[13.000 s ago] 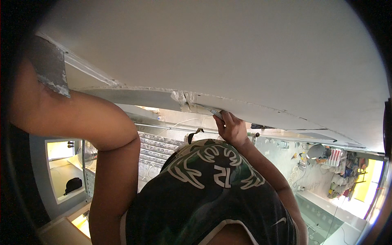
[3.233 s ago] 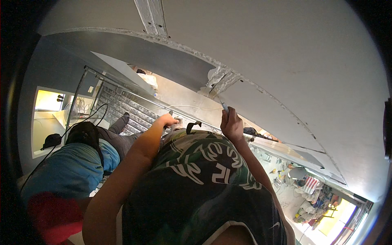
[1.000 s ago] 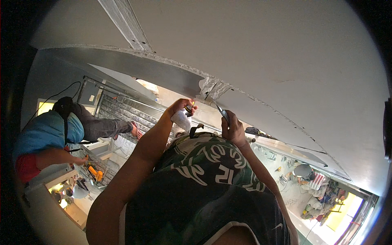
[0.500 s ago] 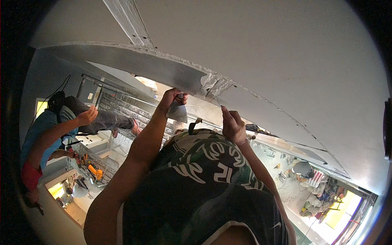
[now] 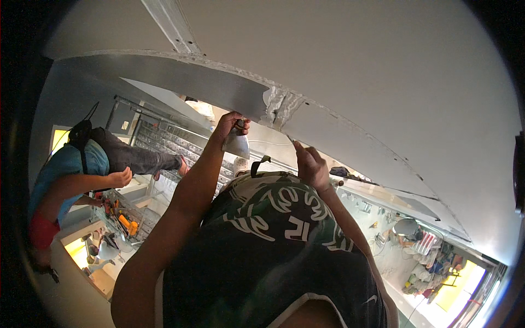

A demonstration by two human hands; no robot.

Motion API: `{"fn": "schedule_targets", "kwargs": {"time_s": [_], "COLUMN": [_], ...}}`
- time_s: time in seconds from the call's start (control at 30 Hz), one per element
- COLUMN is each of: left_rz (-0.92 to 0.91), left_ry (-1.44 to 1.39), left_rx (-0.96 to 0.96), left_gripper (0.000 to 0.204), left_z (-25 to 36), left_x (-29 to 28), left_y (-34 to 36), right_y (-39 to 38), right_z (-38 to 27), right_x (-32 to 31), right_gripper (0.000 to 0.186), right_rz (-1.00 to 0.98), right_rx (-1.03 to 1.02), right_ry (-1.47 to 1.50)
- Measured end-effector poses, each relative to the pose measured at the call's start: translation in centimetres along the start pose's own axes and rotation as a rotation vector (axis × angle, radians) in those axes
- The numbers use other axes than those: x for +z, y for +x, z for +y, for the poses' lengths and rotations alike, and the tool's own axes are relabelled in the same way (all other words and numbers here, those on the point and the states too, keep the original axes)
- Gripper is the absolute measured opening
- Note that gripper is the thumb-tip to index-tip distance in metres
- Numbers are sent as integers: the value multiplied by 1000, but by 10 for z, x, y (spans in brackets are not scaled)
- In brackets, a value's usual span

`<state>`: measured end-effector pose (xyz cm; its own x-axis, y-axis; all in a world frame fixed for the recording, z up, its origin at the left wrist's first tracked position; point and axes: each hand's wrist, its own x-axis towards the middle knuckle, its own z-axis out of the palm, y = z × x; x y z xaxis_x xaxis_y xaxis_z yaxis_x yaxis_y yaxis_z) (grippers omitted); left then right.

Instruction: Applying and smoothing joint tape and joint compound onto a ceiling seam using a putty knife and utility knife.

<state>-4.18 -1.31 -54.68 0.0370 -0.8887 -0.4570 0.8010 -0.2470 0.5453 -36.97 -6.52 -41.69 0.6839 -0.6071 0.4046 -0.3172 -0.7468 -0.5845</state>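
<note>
My left hand is closed round the handle of a putty knife, its broad metal blade hanging downward. My right hand pinches a thin, narrow tool whose tip points up toward the lower edge of the panel; its exact kind is too small to tell. Above both hands curves a grey boxed-out panel below the ceiling. A rough whitish patch of filler covers a joint on its face, just above and between my hands.
A pale filled seam crosses the ceiling. At left, a co-worker in a blue top is beside metal scaffolding and a tray of tools. Far below on the right lie a bucket and heaped materials.
The right hand's tool tip sits slightly farther from the filler patch. My left hand keeps the putty knife nearly in place. The co-worker's raised hand has dropped a little.
</note>
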Motion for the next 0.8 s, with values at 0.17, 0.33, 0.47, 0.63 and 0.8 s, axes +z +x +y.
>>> {"fn": "schedule_targets", "kwargs": {"time_s": [0.17,0.33,0.47,0.63,0.8], "left_rz": [-53,-95,-14,-84,-86], "left_ry": [-84,-108,-107,-52,-89], "left_rx": [-75,-20,-85,-79,-27], "left_gripper": [23,29,22,23,23], "left_z": [8,5,7,6,5], "left_x": [-9,-7,-3,-5,-6], "left_y": [6,8,10,8,6], "right_y": [26,27,13,-32,4], "right_z": [-9,-9,3,13,-9], "right_x": [-13,-12,2,10,-14], "right_gripper": [51,55,56,53,47], "right_rz": [1,-7,24,-106,24], "right_rx": [-44,-25,26,140,15], "right_ry": [-45,-145,-135,-93,-32]}}
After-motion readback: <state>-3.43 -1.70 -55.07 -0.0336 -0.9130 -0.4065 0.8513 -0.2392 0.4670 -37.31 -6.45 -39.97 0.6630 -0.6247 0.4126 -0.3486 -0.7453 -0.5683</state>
